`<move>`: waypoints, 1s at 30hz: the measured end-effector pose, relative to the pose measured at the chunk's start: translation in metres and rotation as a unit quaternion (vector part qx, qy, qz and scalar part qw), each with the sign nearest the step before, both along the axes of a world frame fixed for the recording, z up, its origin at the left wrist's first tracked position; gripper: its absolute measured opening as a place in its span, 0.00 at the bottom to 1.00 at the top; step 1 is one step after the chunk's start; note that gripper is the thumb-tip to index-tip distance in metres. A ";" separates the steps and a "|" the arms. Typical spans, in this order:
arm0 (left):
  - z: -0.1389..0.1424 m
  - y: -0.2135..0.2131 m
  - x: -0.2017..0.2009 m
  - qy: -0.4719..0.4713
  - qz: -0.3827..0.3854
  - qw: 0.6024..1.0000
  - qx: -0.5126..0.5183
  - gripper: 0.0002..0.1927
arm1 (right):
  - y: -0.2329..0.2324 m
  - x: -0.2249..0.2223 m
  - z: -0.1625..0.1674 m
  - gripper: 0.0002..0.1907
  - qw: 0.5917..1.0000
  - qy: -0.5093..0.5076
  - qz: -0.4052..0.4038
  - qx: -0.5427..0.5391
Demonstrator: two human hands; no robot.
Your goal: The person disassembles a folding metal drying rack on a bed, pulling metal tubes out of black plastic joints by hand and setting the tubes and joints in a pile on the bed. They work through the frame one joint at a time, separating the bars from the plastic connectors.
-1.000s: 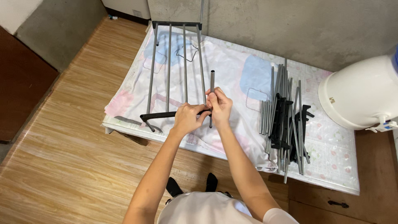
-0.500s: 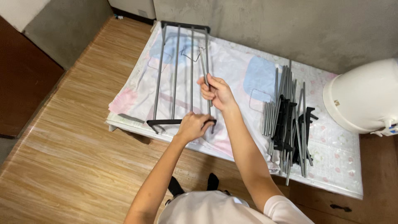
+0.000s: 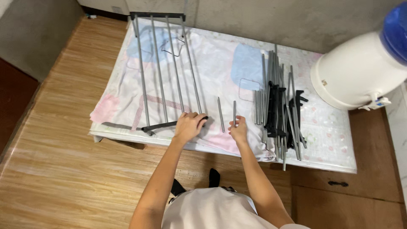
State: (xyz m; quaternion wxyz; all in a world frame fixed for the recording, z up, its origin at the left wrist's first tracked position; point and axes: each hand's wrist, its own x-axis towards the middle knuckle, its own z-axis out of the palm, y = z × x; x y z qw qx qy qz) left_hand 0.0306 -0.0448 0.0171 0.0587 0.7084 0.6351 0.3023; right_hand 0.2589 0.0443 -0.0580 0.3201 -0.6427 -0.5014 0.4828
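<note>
A rack section (image 3: 163,63) of several long grey rods between two black end bars lies on a mattress (image 3: 212,72) covered with a pale patterned sheet. My left hand (image 3: 188,126) grips the near black end bar (image 3: 169,124) at its right end. My right hand (image 3: 239,129) pinches the near end of a short grey rod (image 3: 234,112) lying on the sheet. A second short grey rod (image 3: 221,114) lies loose between my two hands.
A pile of grey rods and black plastic connectors (image 3: 277,106) lies on the right of the mattress. A large white container with a blue top (image 3: 364,68) stands at the far right. Wooden floor (image 3: 55,169) lies to the left, a concrete wall behind.
My right hand has left the rack's rightmost rod and come down to a short rod on the sheet. The view has shifted so the rack sits farther left.
</note>
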 end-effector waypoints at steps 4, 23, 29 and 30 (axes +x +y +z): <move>0.004 -0.002 -0.003 0.007 -0.001 1.000 0.009 0.10 | -0.008 -0.001 0.002 0.25 0.996 -0.071 0.029 0.034; 0.037 0.004 -0.007 -0.033 0.027 0.999 0.033 0.11 | 0.033 -0.020 0.020 0.25 0.941 -0.163 -0.007 0.296; 0.031 0.021 0.009 -0.034 0.005 0.999 0.013 0.11 | 0.057 0.032 0.021 0.34 0.914 -0.318 0.079 0.241; 0.030 0.022 0.011 -0.028 0.002 1.000 0.008 0.11 | 0.056 0.036 0.020 0.34 0.899 -0.345 0.093 0.252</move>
